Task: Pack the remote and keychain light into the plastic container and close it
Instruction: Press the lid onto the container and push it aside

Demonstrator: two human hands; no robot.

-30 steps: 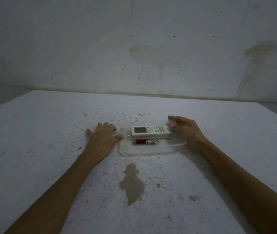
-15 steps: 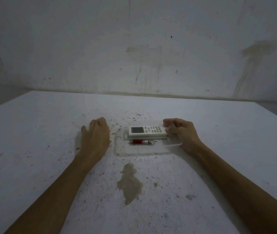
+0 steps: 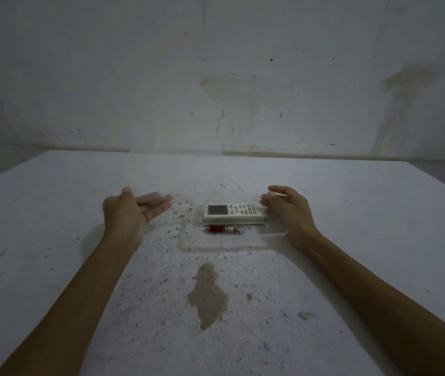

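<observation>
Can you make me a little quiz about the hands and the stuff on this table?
1. True or false: the remote lies farther from the person than the red keychain light.
2. Which hand is nearer the remote: A) left hand B) right hand?
3. Fill in: both items lie inside the outline of the clear plastic ____.

Key: 1 true; 2 B; 3 container.
</observation>
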